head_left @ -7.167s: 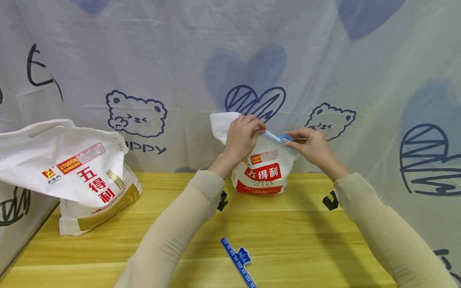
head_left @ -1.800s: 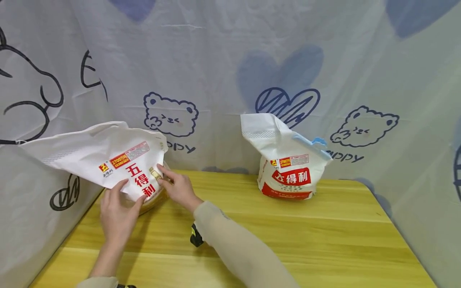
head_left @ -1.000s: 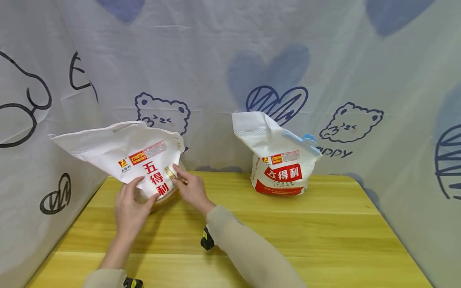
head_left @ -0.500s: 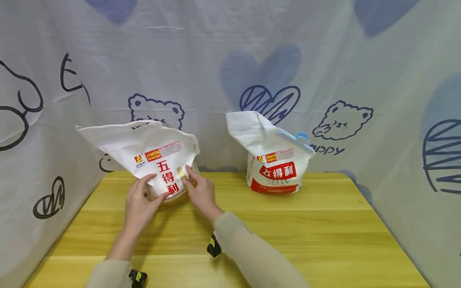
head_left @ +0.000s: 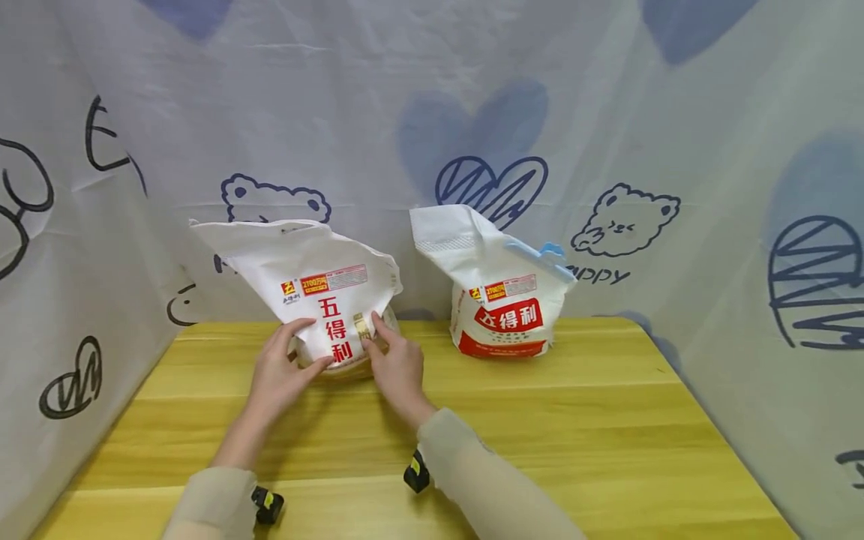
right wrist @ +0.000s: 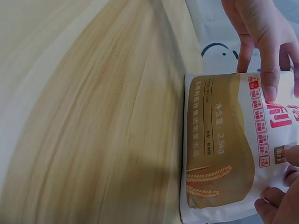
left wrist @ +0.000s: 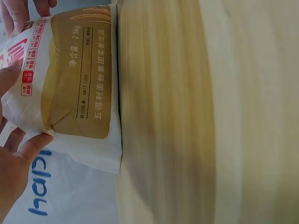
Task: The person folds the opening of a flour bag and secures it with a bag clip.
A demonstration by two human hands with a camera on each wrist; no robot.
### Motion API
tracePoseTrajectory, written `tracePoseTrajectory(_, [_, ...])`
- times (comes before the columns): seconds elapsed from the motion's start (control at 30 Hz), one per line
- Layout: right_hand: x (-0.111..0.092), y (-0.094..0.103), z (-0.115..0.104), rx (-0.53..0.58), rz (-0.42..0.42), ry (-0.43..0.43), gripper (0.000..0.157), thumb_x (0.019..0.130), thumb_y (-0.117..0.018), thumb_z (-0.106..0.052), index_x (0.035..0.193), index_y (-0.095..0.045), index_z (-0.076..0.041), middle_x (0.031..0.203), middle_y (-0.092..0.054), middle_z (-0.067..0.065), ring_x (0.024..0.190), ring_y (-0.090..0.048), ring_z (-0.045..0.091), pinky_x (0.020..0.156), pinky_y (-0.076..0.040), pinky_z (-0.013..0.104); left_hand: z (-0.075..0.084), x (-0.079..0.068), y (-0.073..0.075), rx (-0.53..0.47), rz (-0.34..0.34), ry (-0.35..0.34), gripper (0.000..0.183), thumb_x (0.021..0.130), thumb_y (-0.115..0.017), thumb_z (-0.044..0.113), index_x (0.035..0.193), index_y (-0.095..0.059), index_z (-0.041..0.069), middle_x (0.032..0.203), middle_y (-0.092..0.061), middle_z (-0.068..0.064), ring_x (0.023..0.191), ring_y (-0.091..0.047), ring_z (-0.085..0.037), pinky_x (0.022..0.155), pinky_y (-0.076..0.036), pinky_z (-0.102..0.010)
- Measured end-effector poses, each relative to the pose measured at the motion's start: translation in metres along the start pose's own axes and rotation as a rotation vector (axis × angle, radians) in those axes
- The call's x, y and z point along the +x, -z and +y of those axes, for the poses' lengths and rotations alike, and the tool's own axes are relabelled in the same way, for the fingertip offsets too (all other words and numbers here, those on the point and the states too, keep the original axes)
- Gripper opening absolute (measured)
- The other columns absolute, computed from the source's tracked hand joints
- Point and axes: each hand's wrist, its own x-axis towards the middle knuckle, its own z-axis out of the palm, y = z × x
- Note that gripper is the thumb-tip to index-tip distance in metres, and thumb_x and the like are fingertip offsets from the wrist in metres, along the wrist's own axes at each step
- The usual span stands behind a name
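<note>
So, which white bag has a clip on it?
The bag on the right: a light blue clip runs along its slanting top. The bag on the left shows none.

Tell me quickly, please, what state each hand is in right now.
Left hand: holding the left bag at its left side, thumb on the front.
Right hand: holding the same bag at its right side.
</note>
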Motion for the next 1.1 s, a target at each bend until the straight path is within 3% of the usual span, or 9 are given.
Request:
tracePoseTrajectory(0.07, [0.0, 0.004, 0.001, -0.008, 0.007, -0.004, 0.049, 0.094, -0.079, -0.02, 0.141, -0.064, -0.021, 0.137, -0.065, 0.005, 0.077, -0.063, 0.013, 0.063, -0.049, 0.025, 0.002, 0.002, -0.003, -0.013, -0.015, -0.003, 0.072, 0.08, -0.088, 0.001, 0.143, -0.053, 0.005, 0.141, -0.054, -0.025, 0.127, -0.054, -0.046, 0.102, -0.052, -0.057])
tracePoseTrajectory(0.17, [0.0, 0.008, 0.003, -0.014, 0.009, -0.007, 0.05, 0.093, -0.079, -0.021, 0.141, -0.065, -0.021, 0.136, -0.065, 0.006, 0.074, -0.057, 0.009, 0.06, -0.043, 0.022, 0.005, 0.003, -0.006, -0.029, -0.028, -0.003, 0.072, 0.08, -0.088, 0.0, 0.143, -0.053, 0.004, 0.141, -0.053, -0.024, 0.127, -0.054, -0.046, 0.103, -0.051, -0.057])
tracePoseTrajectory(0.47, [0.0, 0.016, 0.01, -0.023, 0.026, -0.007, 0.05, 0.093, -0.08, -0.021, 0.141, -0.065, -0.021, 0.133, -0.068, 0.008, 0.079, -0.064, 0.014, 0.066, -0.052, 0.027, 0.005, 0.005, -0.012, -0.04, -0.048, -0.025, 0.072, 0.082, -0.087, 0.002, 0.144, -0.052, 0.005, 0.144, -0.051, -0.026, 0.131, -0.052, -0.047, 0.104, -0.05, -0.058])
tracePoseTrajectory(0.53, [-0.001, 0.019, 0.011, -0.008, 0.005, -0.01, 0.051, 0.093, -0.079, -0.022, 0.142, -0.064, -0.021, 0.13, -0.07, 0.011, 0.071, -0.062, 0.019, 0.062, -0.051, 0.031, 0.004, 0.005, -0.013, -0.038, -0.059, -0.027, 0.072, 0.083, -0.087, 0.002, 0.145, -0.051, 0.005, 0.145, -0.05, -0.025, 0.132, -0.052, -0.047, 0.104, -0.049, -0.059])
tracePoseTrajectory(0.67, [-0.001, 0.026, 0.011, 0.073, -0.046, -0.039, 0.053, 0.096, -0.076, -0.027, 0.146, -0.06, -0.02, 0.134, -0.068, 0.012, 0.098, -0.073, 0.024, 0.083, -0.06, 0.035, 0.003, 0.005, -0.012, -0.012, -0.073, -0.054, 0.072, 0.084, -0.086, 0.004, 0.147, -0.05, 0.005, 0.145, -0.05, -0.025, 0.131, -0.052, -0.047, 0.102, -0.051, -0.06])
tracePoseTrajectory(0.77, [-0.001, 0.029, 0.012, 0.168, -0.083, -0.074, 0.055, 0.097, -0.074, -0.029, 0.148, -0.058, -0.02, 0.143, -0.061, 0.009, 0.13, -0.063, 0.027, 0.103, -0.055, 0.042, 0.003, 0.006, -0.011, 0.034, -0.076, -0.092, 0.075, 0.084, -0.086, 0.006, 0.149, -0.048, 0.005, 0.145, -0.05, -0.025, 0.129, -0.054, -0.047, 0.102, -0.051, -0.061])
tracePoseTrajectory(0.9, [-0.002, 0.034, 0.014, 0.251, -0.109, -0.101, 0.053, 0.099, -0.072, -0.029, 0.149, -0.058, -0.021, 0.146, -0.06, 0.006, 0.132, -0.061, 0.027, 0.105, -0.054, 0.045, 0.005, 0.004, -0.009, 0.099, -0.055, -0.127, 0.081, 0.084, -0.087, 0.008, 0.153, -0.045, 0.009, 0.146, -0.046, -0.025, 0.126, -0.054, -0.047, 0.103, -0.05, -0.063])
tracePoseTrajectory(1.0, [-0.003, 0.037, 0.014, 0.267, -0.102, -0.092, 0.049, 0.099, -0.072, -0.027, 0.146, -0.061, -0.02, 0.146, -0.062, 0.006, 0.131, -0.062, 0.027, 0.105, -0.054, 0.045, 0.007, 0.002, -0.008, 0.142, -0.012, -0.132, 0.082, 0.085, -0.087, 0.011, 0.155, -0.045, 0.012, 0.143, -0.044, -0.023, 0.108, -0.058, -0.044, 0.088, -0.058, -0.056])
tracePoseTrajectory(1.1, [-0.003, 0.041, 0.014, 0.289, -0.085, -0.079, 0.045, 0.099, -0.072, -0.024, 0.143, -0.064, -0.018, 0.143, -0.064, 0.008, 0.13, -0.063, 0.029, 0.103, -0.055, 0.046, 0.008, 0.0, -0.007, 0.174, 0.051, -0.138, 0.077, 0.087, -0.086, 0.016, 0.154, -0.047, 0.013, 0.136, -0.044, -0.02, 0.093, -0.058, -0.036, 0.068, -0.056, -0.042])
